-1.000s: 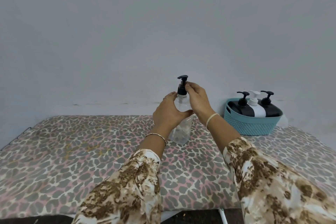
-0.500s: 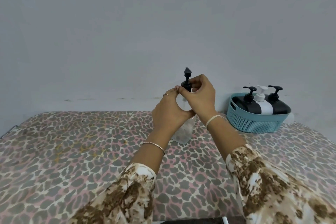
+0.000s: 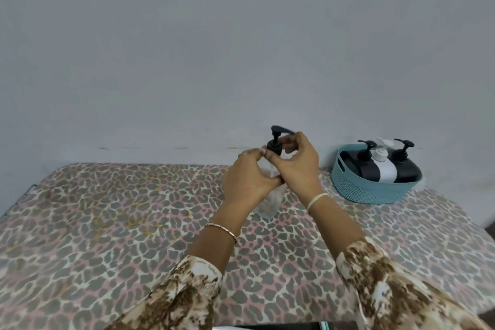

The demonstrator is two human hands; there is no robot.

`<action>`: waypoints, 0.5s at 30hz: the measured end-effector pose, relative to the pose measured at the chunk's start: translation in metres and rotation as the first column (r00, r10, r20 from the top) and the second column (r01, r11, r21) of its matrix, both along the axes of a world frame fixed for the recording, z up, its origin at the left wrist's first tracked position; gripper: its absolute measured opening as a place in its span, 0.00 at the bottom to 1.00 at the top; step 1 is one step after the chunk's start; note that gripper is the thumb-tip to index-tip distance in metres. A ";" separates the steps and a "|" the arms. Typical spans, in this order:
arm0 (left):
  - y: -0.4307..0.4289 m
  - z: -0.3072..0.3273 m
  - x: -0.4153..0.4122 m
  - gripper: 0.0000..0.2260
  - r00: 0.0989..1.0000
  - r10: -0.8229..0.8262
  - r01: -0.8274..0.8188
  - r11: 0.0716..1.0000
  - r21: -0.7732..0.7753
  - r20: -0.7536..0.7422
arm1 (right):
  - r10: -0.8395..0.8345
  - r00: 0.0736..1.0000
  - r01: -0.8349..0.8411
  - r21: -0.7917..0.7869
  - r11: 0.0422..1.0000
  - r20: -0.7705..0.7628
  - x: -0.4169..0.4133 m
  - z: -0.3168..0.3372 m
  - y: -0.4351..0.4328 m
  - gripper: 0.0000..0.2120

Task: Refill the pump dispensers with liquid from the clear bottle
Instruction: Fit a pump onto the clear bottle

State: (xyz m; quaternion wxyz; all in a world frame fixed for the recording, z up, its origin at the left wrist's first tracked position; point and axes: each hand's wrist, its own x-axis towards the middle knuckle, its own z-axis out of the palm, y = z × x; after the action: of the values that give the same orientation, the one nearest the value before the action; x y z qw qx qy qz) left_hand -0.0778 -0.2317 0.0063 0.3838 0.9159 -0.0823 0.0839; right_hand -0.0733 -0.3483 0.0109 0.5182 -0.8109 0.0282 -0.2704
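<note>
A clear bottle (image 3: pixel 269 203) with a black pump top (image 3: pixel 275 142) stands upright on the leopard-print table (image 3: pixel 107 222), just right of centre. My left hand (image 3: pixel 246 182) grips the bottle's body and hides most of its upper half. My right hand (image 3: pixel 297 166) pinches the black pump collar at the neck, with the nozzle pointing right over my fingers. Two black pump dispensers (image 3: pixel 359 166) (image 3: pixel 405 169) and a white one (image 3: pixel 383 166) lie in a teal basket (image 3: pixel 369 187) at the back right.
A plain grey wall (image 3: pixel 241 48) rises directly behind the table. The table's left edge (image 3: pixel 24 195) has a metal frame showing. A dark object (image 3: pixel 281 326) peeks out below the table's front edge.
The pump head has turned: its nozzle pointed left, then toward the camera, and now points right. My right hand has shifted its hold around the collar while my left hand kept holding the bottle.
</note>
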 end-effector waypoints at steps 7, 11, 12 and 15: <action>-0.002 0.030 0.005 0.28 0.981 -0.013 0.033 0.994 0.103 -0.191 | 0.357 0.873 -0.376 0.010 0.927 -0.332 0.005 0.026 -0.013 0.18; -0.002 0.044 0.008 0.27 0.968 -0.012 0.049 0.988 0.146 -0.249 | 0.306 0.873 -0.351 -0.056 0.935 -0.379 0.010 0.038 -0.016 0.15; -0.003 0.046 0.008 0.26 0.964 -0.016 0.059 0.986 0.155 -0.264 | 0.248 0.895 -0.292 -0.067 0.954 -0.370 0.009 0.038 -0.016 0.13; -0.005 0.051 0.007 0.22 0.962 -0.021 0.064 0.987 0.146 -0.274 | 0.037 0.942 -0.070 -0.089 0.994 -0.335 0.000 0.033 -0.008 0.12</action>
State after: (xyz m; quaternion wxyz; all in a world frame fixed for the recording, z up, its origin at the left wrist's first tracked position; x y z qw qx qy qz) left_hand -0.0710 -0.2367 0.0569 0.3214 0.9436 -0.0550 -0.0571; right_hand -0.0733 -0.3566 0.0444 0.4723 -0.8700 0.0798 -0.1166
